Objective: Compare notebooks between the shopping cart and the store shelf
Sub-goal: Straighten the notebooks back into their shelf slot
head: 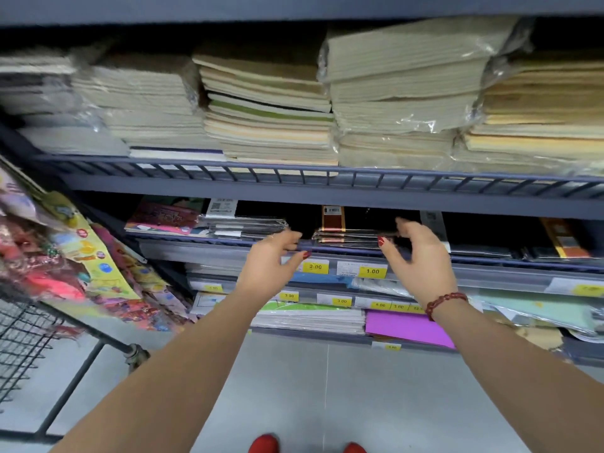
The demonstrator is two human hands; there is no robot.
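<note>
Setting: store aisle with a grey floor (294, 387) and a dark metal store shelf (327, 191) of several tiers facing the person.
Upper tier: stacks of pale notebooks (268, 106) lying flat, several bundles wrapped in clear plastic (398, 93).
Middle tier: low stack of dark wrapped notebooks (346, 238) with a brown band, lying at the front edge; a second wrapped stack (245, 225) just to its left; a pink-covered book (163, 217) further left.
Price tags: yellow labels (372, 271) along the rail fronts below the middle tier.
Lower tiers: flat paper goods, including a purple sheet (408, 328).
Left hand: left hand (271, 259) reaches to the middle tier's front rail, fingers curled loosely, thumb apart; it grips nothing that can be seen.
Right hand: right hand (421, 253) is at the right end of the dark wrapped stack, thumb and fingers apart and curved toward it; whether it touches the stack cannot be told. A red bead bracelet (444, 302) sits on that wrist.
Shopping cart: wire shopping cart (29, 338) at lower left, only partly in view; colourful packaged items (75, 256) lean above it. No notebook can be made out in it.
Feet: red shoes (264, 444) at the bottom edge.
</note>
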